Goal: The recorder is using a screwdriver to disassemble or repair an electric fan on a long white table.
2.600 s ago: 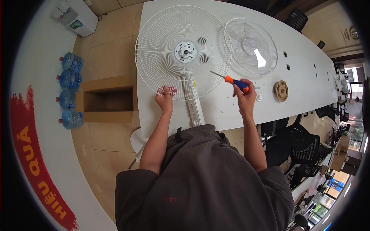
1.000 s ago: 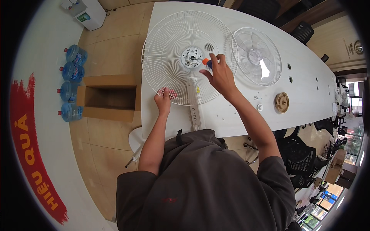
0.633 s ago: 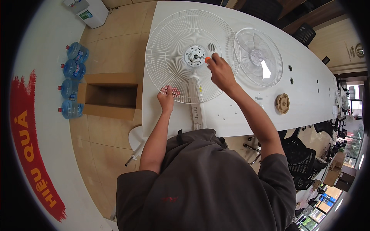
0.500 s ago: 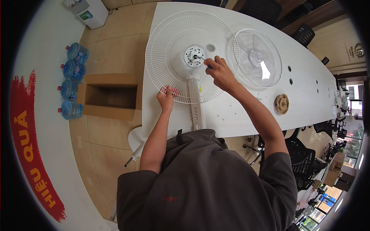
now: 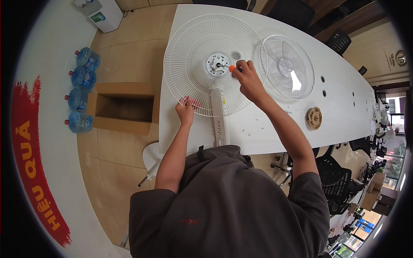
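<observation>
A round white wire fan grille [image 5: 189, 47] lies around the fan's motor hub [image 5: 212, 64], above the white fan stand [image 5: 218, 124]. My left hand [image 5: 185, 112] has its fingers closed on the grille's near-left rim, with a pinkish-red patch beside them. My right hand [image 5: 250, 81] grips a screwdriver [image 5: 232, 68] with an orange-and-dark handle. The screwdriver's shaft points left at the hub's centre; whether the tip touches a screw is too small to tell.
Right of the grille lies a second round grille [image 5: 306, 50] with clear fan blades [image 5: 284, 66]. A tan round moulded piece [image 5: 314, 118] and several tiny screws [image 5: 248, 134] rest on the white table [image 5: 266, 144]. An open cardboard box [image 5: 122, 88] and several water bottles [image 5: 77, 99] stand to the left.
My right hand has shifted slightly right and turned, showing more of the screwdriver's orange handle and shaft. My left hand stays on the rim.
</observation>
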Action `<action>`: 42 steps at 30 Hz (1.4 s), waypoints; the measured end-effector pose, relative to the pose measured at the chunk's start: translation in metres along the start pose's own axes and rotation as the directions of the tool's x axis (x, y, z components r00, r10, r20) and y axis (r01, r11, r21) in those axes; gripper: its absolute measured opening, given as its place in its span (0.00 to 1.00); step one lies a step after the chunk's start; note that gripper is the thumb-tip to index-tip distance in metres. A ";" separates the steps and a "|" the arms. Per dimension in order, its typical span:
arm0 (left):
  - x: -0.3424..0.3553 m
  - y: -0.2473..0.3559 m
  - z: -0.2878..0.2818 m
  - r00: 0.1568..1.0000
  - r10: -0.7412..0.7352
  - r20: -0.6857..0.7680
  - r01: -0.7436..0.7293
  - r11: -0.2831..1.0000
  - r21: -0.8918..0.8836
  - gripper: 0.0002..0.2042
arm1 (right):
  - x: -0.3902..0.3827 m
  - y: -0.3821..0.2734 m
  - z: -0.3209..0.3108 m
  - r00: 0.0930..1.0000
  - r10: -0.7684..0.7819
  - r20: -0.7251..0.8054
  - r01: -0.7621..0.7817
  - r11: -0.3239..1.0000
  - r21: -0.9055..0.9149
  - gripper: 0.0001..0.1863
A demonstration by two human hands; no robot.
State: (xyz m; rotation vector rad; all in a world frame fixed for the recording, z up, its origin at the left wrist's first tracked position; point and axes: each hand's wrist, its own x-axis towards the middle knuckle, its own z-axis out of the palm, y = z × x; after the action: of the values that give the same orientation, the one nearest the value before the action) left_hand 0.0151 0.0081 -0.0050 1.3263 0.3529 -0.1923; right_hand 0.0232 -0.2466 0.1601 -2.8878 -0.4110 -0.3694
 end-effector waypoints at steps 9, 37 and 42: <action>-0.002 0.000 -0.002 1.000 0.004 0.014 -0.004 1.000 -0.020 0.12 | 0.003 -0.004 -0.004 0.932 0.358 0.062 -0.363 0.919 0.153 0.23; 0.001 -0.007 -0.004 1.000 0.011 0.008 -0.011 1.000 -0.008 0.12 | 0.011 -0.004 0.005 0.904 0.426 -0.028 -0.408 0.882 0.237 0.28; 0.002 -0.006 -0.002 1.000 0.010 0.006 -0.010 1.000 -0.026 0.11 | 0.008 -0.001 0.007 0.943 0.164 -0.291 -0.109 0.975 0.195 0.30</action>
State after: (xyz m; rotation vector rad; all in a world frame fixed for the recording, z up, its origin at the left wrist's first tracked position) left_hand 0.0145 0.0088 -0.0110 1.3014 0.3427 -0.1827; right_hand 0.0317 -0.2417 0.1558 -2.6081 -0.1778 -0.7058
